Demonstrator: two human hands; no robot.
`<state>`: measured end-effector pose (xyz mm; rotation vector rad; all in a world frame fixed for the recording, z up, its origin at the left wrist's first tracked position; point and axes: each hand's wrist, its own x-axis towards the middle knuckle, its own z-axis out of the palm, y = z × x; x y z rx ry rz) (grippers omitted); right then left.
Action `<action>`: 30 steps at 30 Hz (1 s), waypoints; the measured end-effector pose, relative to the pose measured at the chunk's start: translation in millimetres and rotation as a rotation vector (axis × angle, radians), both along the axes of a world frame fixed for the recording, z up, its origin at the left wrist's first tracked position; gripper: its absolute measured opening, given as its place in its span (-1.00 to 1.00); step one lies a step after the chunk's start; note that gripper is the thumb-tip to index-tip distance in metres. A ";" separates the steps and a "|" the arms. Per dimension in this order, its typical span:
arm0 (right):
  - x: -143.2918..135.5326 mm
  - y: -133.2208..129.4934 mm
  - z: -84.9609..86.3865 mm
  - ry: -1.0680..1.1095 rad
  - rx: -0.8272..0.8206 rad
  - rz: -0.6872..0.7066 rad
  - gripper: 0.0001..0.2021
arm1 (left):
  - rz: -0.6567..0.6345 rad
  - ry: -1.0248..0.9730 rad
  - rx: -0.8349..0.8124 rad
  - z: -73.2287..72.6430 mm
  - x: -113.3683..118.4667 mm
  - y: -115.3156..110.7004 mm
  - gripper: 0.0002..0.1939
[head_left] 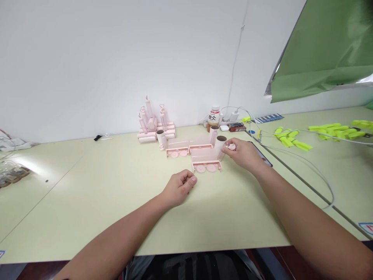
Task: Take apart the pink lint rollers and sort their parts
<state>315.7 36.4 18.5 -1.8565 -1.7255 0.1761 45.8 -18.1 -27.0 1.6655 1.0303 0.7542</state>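
Note:
My right hand (241, 153) pinches a small pale pink plastic piece (232, 147); its fingertips are against an upright paper roll with a cardboard core (220, 149). My left hand (180, 188) rests on the table, fingers curled in and thumb against them, with nothing visible in it. Just beyond it lies an open pink case (207, 167) with two round shapes in its tray and a clear lid standing up behind. Another open pink case (177, 152) is to its left, and part of one more (201, 147) shows behind. A second roll (214, 134) stands farther back, another (160, 137) at left.
Pink handled rollers (151, 120) are piled on pink cases against the wall. A bottle (213, 116), chargers and a white cable (317, 157) lie at the back right. Yellow-green pieces (291, 138) lie farther right. A seam (309, 190) crosses the table (116, 217).

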 end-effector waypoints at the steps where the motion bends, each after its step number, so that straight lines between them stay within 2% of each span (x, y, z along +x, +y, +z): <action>1: -0.9 -0.5 0.0 0.000 0.005 0.011 -0.79 | -0.001 0.004 0.001 -0.1 -0.1 0.1 -0.63; 7: -6.9 -1.4 -1.4 -0.026 0.009 0.053 -0.79 | -0.002 0.007 0.029 -0.3 -0.7 -0.1 -0.69; 14: -11.2 -4.4 0.6 0.040 0.061 0.072 -0.68 | -0.003 0.036 0.038 2.9 -0.4 -1.4 -0.70; 19: -4.7 -4.4 4.1 0.169 0.132 -0.010 -0.61 | -0.002 0.031 0.020 2.8 -0.5 -1.3 -0.72; 21: 2.1 -0.7 1.7 0.213 0.096 -0.070 -0.54 | -0.001 0.035 0.018 2.9 -0.4 -1.4 -0.74; 24: 11.9 4.8 -4.4 0.305 -0.051 -0.105 -0.52 | -0.002 0.046 0.027 3.0 -0.5 -1.5 -0.75; 27: 17.0 7.0 -8.6 0.401 -0.224 -0.063 -0.63 | -0.003 0.052 0.027 3.0 -0.5 -1.5 -0.76; 30: 18.9 7.9 -10.0 0.337 -0.315 -0.034 -0.75 | -0.005 0.059 0.028 3.4 -0.5 -1.7 -0.77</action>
